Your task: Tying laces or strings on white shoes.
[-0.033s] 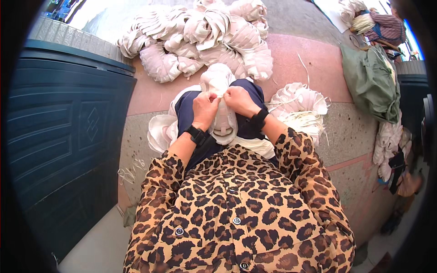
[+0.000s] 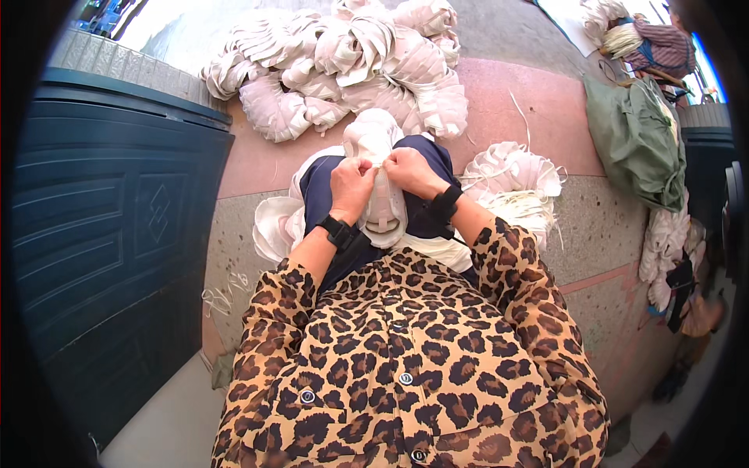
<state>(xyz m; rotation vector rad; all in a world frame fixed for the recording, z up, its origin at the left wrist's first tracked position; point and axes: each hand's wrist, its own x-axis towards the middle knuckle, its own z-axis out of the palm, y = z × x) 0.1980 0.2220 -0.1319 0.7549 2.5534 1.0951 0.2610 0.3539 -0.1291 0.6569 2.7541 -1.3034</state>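
Shoe upper point(image 2: 384, 204), pale pinkish white: where is it?

On the person's lap, between the thighs in dark blue trousers point(image 2: 318, 186). Near end by the waist, far end sticking out past the hands.

Which way does it point?

Long axis runs straight away from the body, far end leaning slightly left. Near end shows a rounded opening, far end is rounded too. Can't say for sure which is the toe.

Hands?

Left hand point(image 2: 353, 187) comes in from the lower left, forearm slanting up and right, back of the hand up. Right hand point(image 2: 413, 173) mirrors it, forearm slanting up and left, knuckles up. Elbows bent and out, black bands point(image 2: 337, 233) on both wrists.

Fingers?

Both sets pinching, thumb against forefinger, tips nearly meeting over the middle of the shoe upper. They're on it; edge or lace, too small to tell.

Around it?

Big pile of pale uppers point(image 2: 421, 74) on the floor point(image 2: 538, 93) beyond the knees, a smaller bundle point(image 2: 511, 170) just beside the right knee, more pale pieces point(image 2: 275, 226) by the left thigh. Dark blue door point(image 2: 117, 210) at far left, green cloth point(image 2: 633, 136) at right.
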